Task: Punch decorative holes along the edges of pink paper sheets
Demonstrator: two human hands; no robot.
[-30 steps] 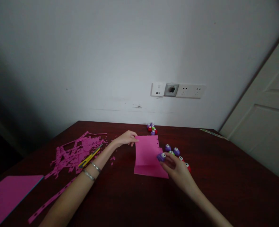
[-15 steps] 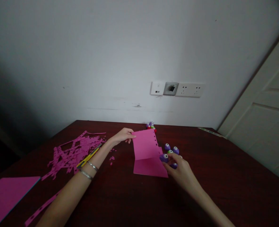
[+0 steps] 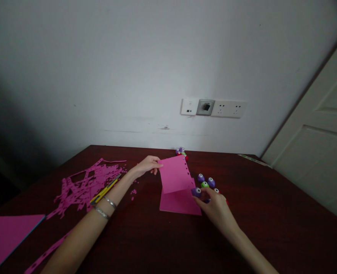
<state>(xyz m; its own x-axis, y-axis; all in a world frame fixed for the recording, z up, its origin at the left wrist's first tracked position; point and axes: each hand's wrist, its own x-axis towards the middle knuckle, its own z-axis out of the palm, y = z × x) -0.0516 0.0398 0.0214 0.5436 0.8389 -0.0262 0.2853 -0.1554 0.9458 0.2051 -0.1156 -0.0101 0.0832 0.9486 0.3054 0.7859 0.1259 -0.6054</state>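
Note:
My left hand [image 3: 149,166] pinches the upper left corner of a pink paper sheet [image 3: 174,176], raised at a tilt. Small punched holes run down the sheet's right edge. In my right hand [image 3: 217,208], between thumb and fingers, is a purple craft punch [image 3: 196,192] with an eye-like white and black spot. It is at the lower right corner of the raised sheet; whether paper is inside its slot cannot be made out. Beneath lies more pink paper [image 3: 179,203]. Beside my right hand stand other punches, among them a purple one [image 3: 211,182] and a green one [image 3: 204,184].
Pink punched scraps [image 3: 85,186] are heaped at the left, with a yellow utility knife [image 3: 105,189] by my left forearm. A pink stack [image 3: 11,234] lies at the near left. More small punches [image 3: 181,152] stand against the wall, under the sockets [image 3: 228,109].
The raised sheet has tilted slightly, and its lower edge shows more plainly above the paper beneath. Both hands keep their holds and have barely moved.

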